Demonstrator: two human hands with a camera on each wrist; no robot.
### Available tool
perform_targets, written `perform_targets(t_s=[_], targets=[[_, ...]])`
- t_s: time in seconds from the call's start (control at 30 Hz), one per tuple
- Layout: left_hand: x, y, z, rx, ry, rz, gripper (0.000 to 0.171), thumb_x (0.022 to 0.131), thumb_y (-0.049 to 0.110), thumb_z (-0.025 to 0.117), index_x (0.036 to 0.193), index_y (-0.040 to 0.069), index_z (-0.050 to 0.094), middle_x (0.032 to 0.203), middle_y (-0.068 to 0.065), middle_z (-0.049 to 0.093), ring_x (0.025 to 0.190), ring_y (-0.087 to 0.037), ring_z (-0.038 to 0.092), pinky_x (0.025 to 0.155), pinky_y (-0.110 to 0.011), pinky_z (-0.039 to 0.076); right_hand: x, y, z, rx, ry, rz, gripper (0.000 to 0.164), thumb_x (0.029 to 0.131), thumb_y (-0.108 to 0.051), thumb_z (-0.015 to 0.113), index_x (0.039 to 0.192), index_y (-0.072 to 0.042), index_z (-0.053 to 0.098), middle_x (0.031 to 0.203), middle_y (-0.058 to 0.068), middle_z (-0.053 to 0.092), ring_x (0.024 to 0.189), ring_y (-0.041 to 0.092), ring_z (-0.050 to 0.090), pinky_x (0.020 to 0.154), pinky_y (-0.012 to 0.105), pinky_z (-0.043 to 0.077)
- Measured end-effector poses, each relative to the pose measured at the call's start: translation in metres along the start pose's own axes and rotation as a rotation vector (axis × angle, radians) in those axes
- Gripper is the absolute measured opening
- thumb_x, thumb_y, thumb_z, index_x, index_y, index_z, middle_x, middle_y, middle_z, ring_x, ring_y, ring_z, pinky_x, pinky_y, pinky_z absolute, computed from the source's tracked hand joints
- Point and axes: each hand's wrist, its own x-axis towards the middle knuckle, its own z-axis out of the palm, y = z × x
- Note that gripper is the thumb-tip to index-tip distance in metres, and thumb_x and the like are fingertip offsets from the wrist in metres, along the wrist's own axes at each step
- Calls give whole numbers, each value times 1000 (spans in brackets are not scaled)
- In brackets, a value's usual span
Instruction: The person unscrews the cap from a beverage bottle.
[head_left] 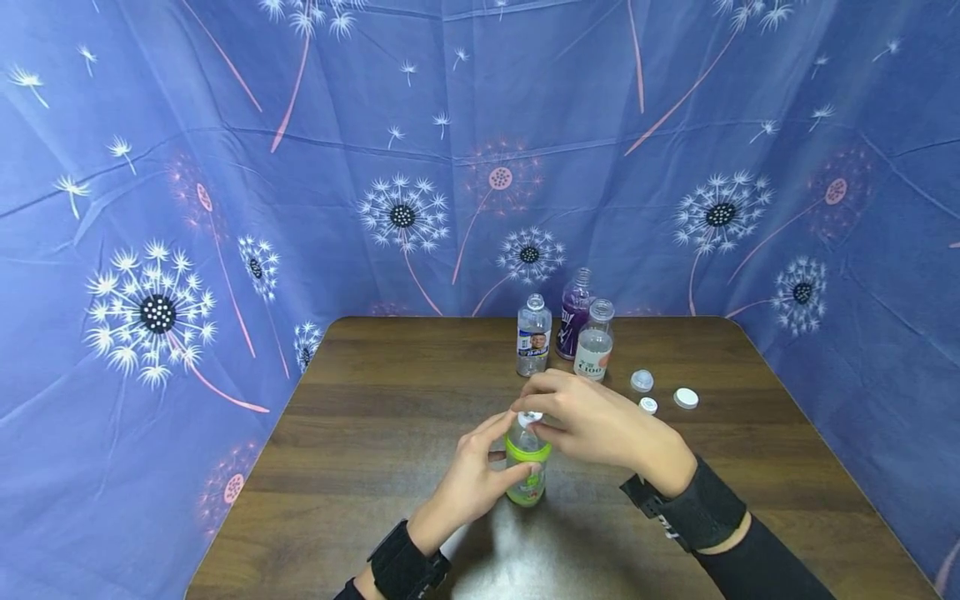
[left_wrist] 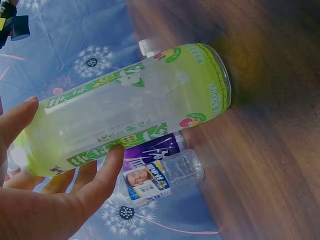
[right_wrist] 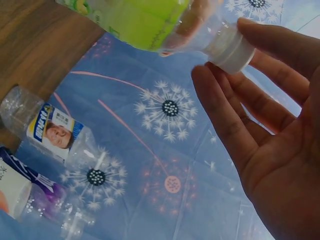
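A clear plastic bottle (head_left: 527, 471) with a green label stands upright in front of me, its white cap (right_wrist: 232, 52) on the neck. My left hand (head_left: 468, 479) grips the bottle from the left, thumb on the near side and fingers around it. In the left wrist view the left hand (left_wrist: 65, 190) spans the bottle's upper part (left_wrist: 105, 115). From the right, my right hand (head_left: 588, 417) reaches over the top and holds the cap between thumb and fingers. The right wrist view shows the thumb (right_wrist: 280, 42) against the cap's side.
Behind stand several uncapped bottles: a clear one (head_left: 533, 337) with a blue label, a purple-labelled one (head_left: 572, 321), and one with a white label (head_left: 593, 354). Three loose caps lie right of them: a translucent cap (head_left: 642, 381), a small white cap (head_left: 648, 406), a wider white cap (head_left: 686, 398).
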Motion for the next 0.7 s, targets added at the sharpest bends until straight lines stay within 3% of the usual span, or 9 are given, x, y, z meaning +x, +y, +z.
perform_targets(t_s=[0.3, 0.5, 0.7], targets=[[5, 1, 0, 11, -13, -11, 73, 89, 27, 80, 153, 27, 44, 152, 1, 51, 132, -25, 57, 91, -25, 60, -13, 5, 2, 50, 30, 142, 46, 98, -54, 59, 135, -28, 64, 131, -12, 62, 120, 7, 61, 95, 32, 58], [4, -1, -3, 1, 17, -6, 78, 86, 27, 82, 154, 25, 42, 149, -1, 54, 128, -25, 60, 89, -26, 61, -21, 11, 5, 42, 61, 211, 49, 98, -57, 57, 137, -29, 62, 131, -12, 61, 111, 5, 65, 87, 31, 60], [7, -2, -8, -9, 32, -14, 80, 86, 28, 82, 154, 27, 42, 146, -1, 56, 128, -25, 61, 89, -25, 61, -33, 20, 11, 36, 59, 291, 54, 95, -61, 59, 136, -27, 64, 130, -9, 63, 112, 10, 66, 90, 36, 60]])
